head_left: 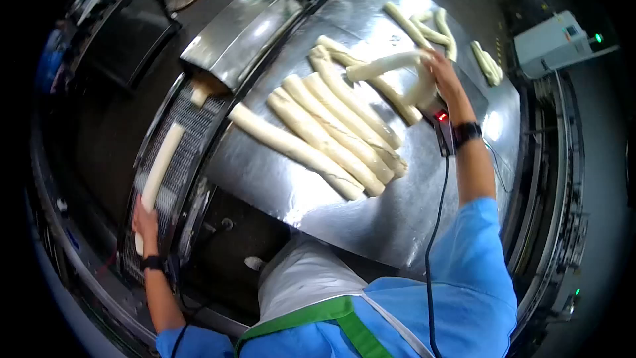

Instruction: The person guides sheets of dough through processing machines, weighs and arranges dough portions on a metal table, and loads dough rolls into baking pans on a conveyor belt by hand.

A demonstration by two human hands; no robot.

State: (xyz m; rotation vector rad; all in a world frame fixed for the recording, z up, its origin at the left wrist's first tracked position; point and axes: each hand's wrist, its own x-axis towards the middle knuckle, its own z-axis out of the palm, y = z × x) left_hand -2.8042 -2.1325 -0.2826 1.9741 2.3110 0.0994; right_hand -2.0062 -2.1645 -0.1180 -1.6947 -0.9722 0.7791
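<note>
On the mesh conveyor at the left, my left hand [144,220] is closed round the lower part of a long pale dough roll [162,164]. My right hand [440,69] grips a bent dough strip [387,64], raised over the steel table [265,189] and slightly blurred. Several dough rolls [318,129] lie side by side on the table between my hands. Beneath the raised strip, another roll [395,99] lies diagonally. A small device with red lit digits [442,117] is beside my right wrist, partly hidden.
More dough strips [434,30] lie at the table's far side, with a small bunch [487,63] farther right. A steel machine housing [232,43] covers the conveyor [179,109], where another dough end shows. A black cable hangs near my right arm. A white cabinet [553,43] stands at the right.
</note>
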